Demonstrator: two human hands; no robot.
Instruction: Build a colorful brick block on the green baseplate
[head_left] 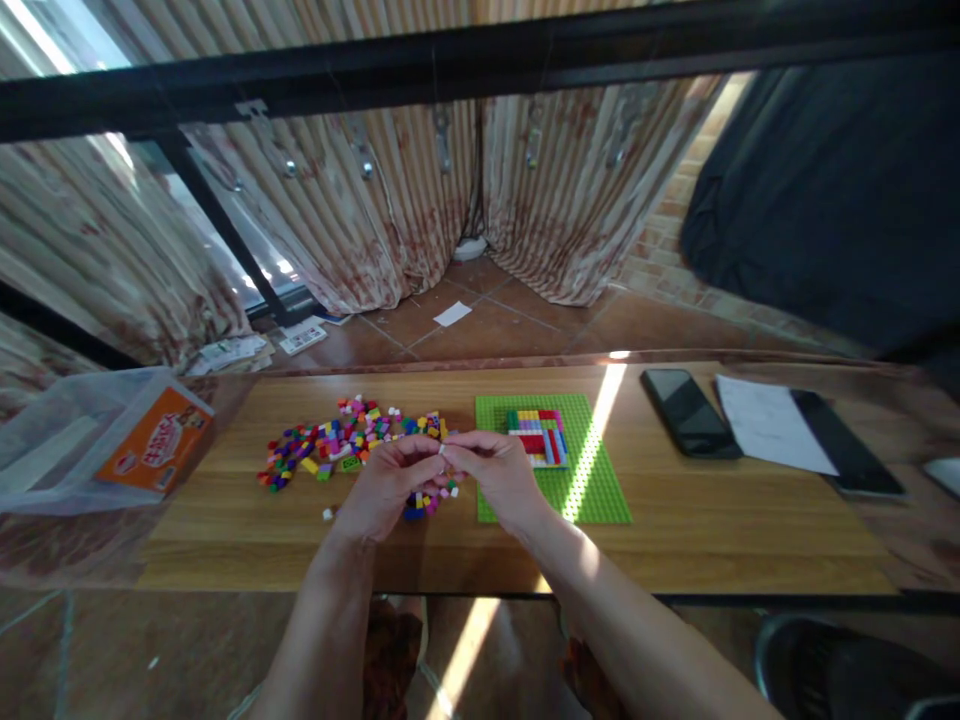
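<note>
My left hand point(391, 480) and my right hand point(504, 474) meet fingertip to fingertip over the table, both closed in a pinch. Between them shows a small white toy brick point(442, 450), mostly covered by the fingers. Behind and left of my left hand spreads a pile of loose coloured toy bricks point(330, 437). A few more bricks point(427, 500) lie beneath the hands. Just right of my right hand, a green baseplate point(592, 490) carries a low block of multicoloured bricks point(546, 440), partly hidden by that hand.
A clear plastic bin point(56, 425) with an orange label stands at the left end of the wooden table point(712, 540). To the right lie a black phone point(688, 412), a white paper point(772, 420) and another dark flat device point(847, 445). Curtains hang behind.
</note>
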